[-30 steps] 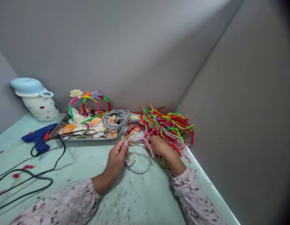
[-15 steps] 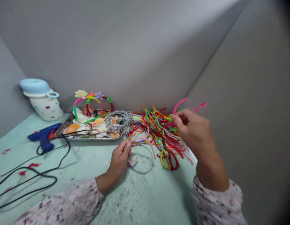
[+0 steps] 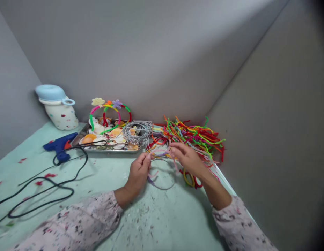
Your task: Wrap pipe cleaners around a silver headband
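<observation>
My left hand [image 3: 139, 171] is closed in a pinch on a grey wire ring [image 3: 166, 189] and a pale pink pipe cleaner [image 3: 175, 165], just above the table. A purple wrapped piece [image 3: 151, 180] sits on the ring's lower left. My right hand [image 3: 186, 158] pinches the pale pink pipe cleaner at the ring's upper right, its fingers partly blurred. Right behind it lies a heap of coloured pipe cleaners [image 3: 198, 134]. Scissors with yellow and red wrapped handles [image 3: 188, 178] rest below my right hand, partly hidden by it.
A metal tray [image 3: 112, 151] holds shells, a grey wire coil [image 3: 138, 131] and two wrapped hoops with flowers [image 3: 98, 101]. Left of it are a blue glue gun [image 3: 60, 144] with a looping black cord [image 3: 41, 214] and a white jar with a blue lid [image 3: 61, 113]. Grey walls enclose the table.
My right hand has come left and down from above the heap to the ring. The bright pink pipe cleaner it held no longer shows there. My left hand keeps its grip.
</observation>
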The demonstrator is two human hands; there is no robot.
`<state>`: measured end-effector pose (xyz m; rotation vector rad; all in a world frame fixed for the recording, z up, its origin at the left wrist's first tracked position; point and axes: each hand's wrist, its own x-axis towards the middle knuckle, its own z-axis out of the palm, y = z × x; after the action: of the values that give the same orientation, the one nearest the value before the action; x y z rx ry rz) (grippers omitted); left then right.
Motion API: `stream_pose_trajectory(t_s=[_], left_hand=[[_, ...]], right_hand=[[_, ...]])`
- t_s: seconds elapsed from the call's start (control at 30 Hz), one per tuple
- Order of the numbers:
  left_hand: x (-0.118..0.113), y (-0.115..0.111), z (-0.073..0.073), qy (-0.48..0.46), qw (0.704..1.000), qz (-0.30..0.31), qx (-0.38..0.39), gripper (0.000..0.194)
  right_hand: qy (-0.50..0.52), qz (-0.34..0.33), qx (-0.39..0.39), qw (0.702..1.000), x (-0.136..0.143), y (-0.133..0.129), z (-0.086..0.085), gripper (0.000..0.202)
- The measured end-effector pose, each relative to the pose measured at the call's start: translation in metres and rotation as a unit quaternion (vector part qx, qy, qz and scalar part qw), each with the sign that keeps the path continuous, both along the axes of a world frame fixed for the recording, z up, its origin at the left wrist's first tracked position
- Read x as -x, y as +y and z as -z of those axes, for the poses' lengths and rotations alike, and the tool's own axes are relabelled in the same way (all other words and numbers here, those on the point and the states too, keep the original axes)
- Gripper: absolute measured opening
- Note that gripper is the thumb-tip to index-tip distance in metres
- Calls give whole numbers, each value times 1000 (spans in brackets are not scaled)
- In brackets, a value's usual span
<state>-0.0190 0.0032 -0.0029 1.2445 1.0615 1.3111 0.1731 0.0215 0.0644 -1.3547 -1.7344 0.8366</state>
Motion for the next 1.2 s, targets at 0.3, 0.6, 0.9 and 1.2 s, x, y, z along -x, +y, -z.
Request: stream_pose_trajectory(t_s=[0.3,0.6,0.9,1.2], left_hand=[[-2,-9,-9,42,999,18,-16,32],[-11,-28,-15,27,987,135,81,34],[-16,-35,-9,59,978,188,62,34],[-16,-30,-8,27,978,194,76,33]], right_hand=[[320,11,105,942,-15,-15,46,31],[501,39,124,855,-44,-9,49,18],[597,51,147,787,-11,-14,64,11],[455,60,83,884,-39,3,83,22]])
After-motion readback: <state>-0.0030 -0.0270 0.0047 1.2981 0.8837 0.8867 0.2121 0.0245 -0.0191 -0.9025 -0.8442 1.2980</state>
